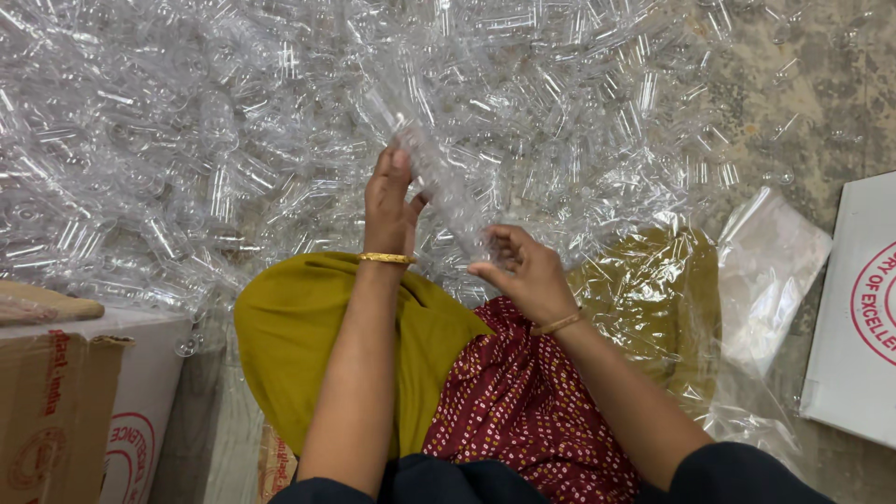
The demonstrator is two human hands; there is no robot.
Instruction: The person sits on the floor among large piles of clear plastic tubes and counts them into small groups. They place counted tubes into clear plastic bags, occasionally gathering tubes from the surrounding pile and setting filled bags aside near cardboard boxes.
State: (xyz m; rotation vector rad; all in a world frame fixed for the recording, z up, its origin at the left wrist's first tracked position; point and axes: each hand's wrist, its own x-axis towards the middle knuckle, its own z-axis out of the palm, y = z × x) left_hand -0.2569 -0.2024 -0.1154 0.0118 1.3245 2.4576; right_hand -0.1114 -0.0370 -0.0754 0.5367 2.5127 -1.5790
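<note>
Two hands, left hand (pixel 390 201) and right hand (pixel 525 273), fingers gripping a clear, glossy plastic sleeve (pixel 446 182), slanted over loose clear pieces (pixel 187 140)

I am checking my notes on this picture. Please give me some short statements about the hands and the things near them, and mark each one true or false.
1. Both hands hold a stack of clear plastic pieces. True.
2. The left hand wears a gold bangle. True.
3. The floor ahead is covered with red bottles. False: a large pile of clear plastic pieces lies there.
4. The right hand rests flat on the white box. False: it is at the lower end of the stack, away from the box.
5. A brown cardboard box stands at the left. True.
</note>
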